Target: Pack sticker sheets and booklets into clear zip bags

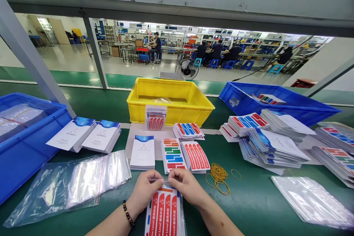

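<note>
- The left hand (146, 190) and right hand (189, 187) are pinching the top edge of the filled clear bag (165, 214), thumbs closed against fingers.
- This one bag is occupying the near side of the surface (251, 201), probably feeling light, slippery and bendy; its top corners are offering good hold.
- Beyond, three sticker stacks (174, 155) and one booklet stack (142, 153) are sitting centrally.
- Farther, one yellow bin (188, 114) is standing between two blue bins (27, 151).

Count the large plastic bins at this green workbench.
3: a blue bin at far left, a yellow bin in the middle, another blue bin at right. Any outside the frame can't be counted.
</note>
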A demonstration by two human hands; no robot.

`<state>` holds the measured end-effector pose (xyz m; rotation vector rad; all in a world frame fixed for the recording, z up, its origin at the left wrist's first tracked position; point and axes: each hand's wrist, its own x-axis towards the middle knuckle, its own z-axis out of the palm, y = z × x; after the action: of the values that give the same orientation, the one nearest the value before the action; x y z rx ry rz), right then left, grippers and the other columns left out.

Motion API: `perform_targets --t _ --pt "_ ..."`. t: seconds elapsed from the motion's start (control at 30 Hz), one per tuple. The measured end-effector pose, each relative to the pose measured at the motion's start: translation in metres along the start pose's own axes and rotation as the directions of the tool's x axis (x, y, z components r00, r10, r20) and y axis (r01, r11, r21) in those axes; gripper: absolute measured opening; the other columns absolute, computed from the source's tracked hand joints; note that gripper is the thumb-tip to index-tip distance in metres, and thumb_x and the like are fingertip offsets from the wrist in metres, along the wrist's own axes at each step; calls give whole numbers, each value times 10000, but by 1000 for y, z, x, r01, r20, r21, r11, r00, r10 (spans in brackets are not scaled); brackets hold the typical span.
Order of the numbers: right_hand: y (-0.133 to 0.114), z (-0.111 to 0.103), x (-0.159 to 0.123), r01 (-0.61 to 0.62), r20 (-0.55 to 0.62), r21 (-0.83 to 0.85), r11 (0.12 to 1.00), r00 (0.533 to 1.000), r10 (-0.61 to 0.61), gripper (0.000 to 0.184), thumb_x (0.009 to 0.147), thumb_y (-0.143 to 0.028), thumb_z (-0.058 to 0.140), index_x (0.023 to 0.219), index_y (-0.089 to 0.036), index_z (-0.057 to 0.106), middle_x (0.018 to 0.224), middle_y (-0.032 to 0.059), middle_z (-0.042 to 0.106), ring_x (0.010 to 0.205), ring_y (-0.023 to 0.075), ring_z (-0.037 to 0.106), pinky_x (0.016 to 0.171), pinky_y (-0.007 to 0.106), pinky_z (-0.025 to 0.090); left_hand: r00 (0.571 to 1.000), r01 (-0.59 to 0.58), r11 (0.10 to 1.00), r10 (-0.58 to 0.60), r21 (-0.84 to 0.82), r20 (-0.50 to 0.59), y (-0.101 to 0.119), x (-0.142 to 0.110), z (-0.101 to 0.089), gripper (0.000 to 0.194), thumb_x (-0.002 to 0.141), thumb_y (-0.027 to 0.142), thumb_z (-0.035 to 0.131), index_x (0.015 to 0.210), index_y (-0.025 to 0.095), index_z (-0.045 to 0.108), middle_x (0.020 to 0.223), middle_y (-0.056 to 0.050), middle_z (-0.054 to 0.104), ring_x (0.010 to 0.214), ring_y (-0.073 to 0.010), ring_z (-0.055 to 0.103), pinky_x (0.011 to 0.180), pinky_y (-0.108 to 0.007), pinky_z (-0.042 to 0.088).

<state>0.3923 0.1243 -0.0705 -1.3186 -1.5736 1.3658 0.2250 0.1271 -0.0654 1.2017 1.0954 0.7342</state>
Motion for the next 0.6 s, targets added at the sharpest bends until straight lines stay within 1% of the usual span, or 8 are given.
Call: perform_targets --t 0.13,0.3,0.43,0.6 --pt "-4 6 -1 -21 3 -59 998 1000 21 159 706 -265 526 622 -130 515 596 -7 490 557 90 409 528 201 323 1000 -20 1000 20 20 -3 -3 2 1 187 654 309 563 618 134 511 629 -26 564 602 -139 503 606 -251 389" --pt "-7 11 -2 -15 -4 -68 998 1000 15 187 700 -290 539 605 -135 498 596 -5 502 565 95 426 539 204 335 1000 -22 1000 22 19 -9 -7 5 2 183 646 293 570 606 126 509 625 -22 558 591 -123 481 591 -237 376" --pt "-5 9 -1 -25 -12 -71 997 1000 24 155 693 -262 523 607 -135 496 593 -5 502 559 96 423 537 208 335 1000 -7 1000 7 -10 14 -8 5 2 194 651 308 576 613 129 512 626 -23 564 593 -128 500 591 -236 386" --pt "-4 0 -1 1 -49 -107 994 999 -6 133 696 -241 526 613 -140 506 601 -7 508 576 102 438 556 212 348 1000 9 998 -10 -56 -23 -2 1 0 269 656 394 590 620 154 473 612 -17 557 594 -151 538 583 -246 416"
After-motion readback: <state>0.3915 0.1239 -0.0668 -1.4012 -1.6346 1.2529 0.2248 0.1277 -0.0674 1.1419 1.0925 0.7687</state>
